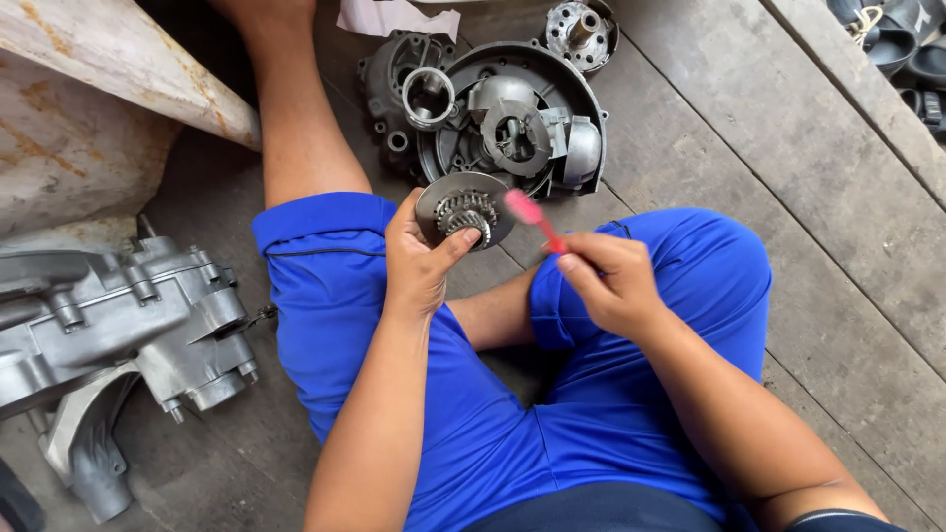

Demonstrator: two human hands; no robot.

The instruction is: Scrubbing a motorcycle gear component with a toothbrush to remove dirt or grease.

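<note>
My left hand [419,258] holds a round metal disc with a toothed gear hub [463,209] in its middle, thumb pressed on the hub. My right hand [609,281] grips a pink toothbrush [532,219] by the handle, its blurred head reaching the disc's right edge. Both hands hover above my lap; I sit on the floor in blue shorts [512,404].
A dark round engine cover [576,89] holding several metal parts lies on the wooden floor ahead, with a metal ring [429,97] and a small hub [581,32] beside it. A grey engine casing [128,315] sits at left. Dark sandals [902,44] lie at top right.
</note>
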